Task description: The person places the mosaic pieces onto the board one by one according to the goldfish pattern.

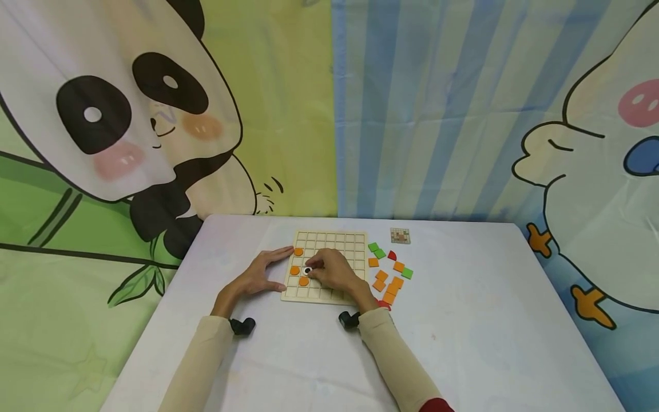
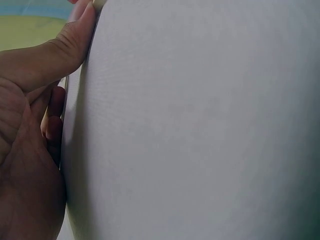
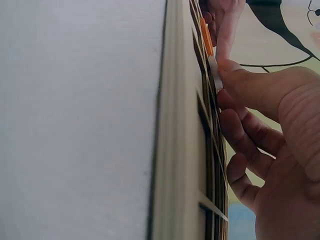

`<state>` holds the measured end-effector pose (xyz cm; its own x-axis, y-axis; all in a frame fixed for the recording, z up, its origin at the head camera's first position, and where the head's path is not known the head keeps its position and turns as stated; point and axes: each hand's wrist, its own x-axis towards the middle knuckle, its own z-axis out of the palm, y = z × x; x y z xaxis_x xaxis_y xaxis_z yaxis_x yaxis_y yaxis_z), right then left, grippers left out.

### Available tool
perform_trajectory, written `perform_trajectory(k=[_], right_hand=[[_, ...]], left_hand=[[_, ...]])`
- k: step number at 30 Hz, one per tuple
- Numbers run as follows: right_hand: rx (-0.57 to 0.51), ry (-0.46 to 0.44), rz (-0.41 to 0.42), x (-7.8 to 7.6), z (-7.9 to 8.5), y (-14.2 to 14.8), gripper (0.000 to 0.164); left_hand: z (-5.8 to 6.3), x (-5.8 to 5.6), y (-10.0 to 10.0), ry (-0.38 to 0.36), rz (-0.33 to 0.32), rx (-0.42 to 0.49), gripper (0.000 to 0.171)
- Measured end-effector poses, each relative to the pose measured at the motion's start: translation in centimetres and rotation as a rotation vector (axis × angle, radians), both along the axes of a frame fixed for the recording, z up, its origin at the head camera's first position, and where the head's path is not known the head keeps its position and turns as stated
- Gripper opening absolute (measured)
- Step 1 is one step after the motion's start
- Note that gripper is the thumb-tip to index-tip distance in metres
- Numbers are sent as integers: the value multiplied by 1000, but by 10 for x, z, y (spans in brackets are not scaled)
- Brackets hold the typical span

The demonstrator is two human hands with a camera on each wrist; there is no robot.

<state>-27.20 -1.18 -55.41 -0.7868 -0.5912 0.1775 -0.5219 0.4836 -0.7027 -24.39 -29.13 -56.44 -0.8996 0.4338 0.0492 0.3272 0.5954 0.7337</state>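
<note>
A pale wooden grid board [image 1: 329,293] lies on the white table. Along its left edge my left hand [image 1: 257,274] rests with fingers extended, fingertips near the upper part and thumb at the lower left; the left wrist view shows the thumb [image 2: 75,37] against the board's edge. Above the board, my right hand [image 1: 334,270] pinches a white round piece with a black dot [image 1: 307,270] between thumb and fingertips. That white piece [image 3: 216,72] shows edge-on at the grid in the right wrist view. Three orange pieces [image 1: 294,270] sit in squares on the board's left side.
Right of the board lie several loose orange tiles [image 1: 391,290], green tiles [image 1: 380,253] and red rounded pieces [image 1: 392,255]. A small patterned card [image 1: 400,236] lies at the back right. Behind the table [image 1: 463,320] hangs a printed cartoon curtain [image 1: 412,114].
</note>
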Motion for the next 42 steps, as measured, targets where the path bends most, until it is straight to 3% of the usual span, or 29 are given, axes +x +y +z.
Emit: perform_trajectory(k=[6,14,21,28,36,42], right_hand=[[-11,22,-18,1,1,2,17],[-2,-2,-40,1,0,-1,17],[-1,-18,-44,1,2,-2,18],[-31,-17,-38,4,5,11,24],[-80,-25,-104,3,15,55,24],[-60,-42,-190,4,20,92,25]], left_hand=[[0,-2,0,1,2,10,109],[-15,-7,-5,83,-35,38,109],[-8,-5,-2,83,-42,44,108],[-28,-14,-9,59,-55,79,111],[-7,-1,1,-17,18,7,111],[-5,-1,0,-7,36,-15,109]])
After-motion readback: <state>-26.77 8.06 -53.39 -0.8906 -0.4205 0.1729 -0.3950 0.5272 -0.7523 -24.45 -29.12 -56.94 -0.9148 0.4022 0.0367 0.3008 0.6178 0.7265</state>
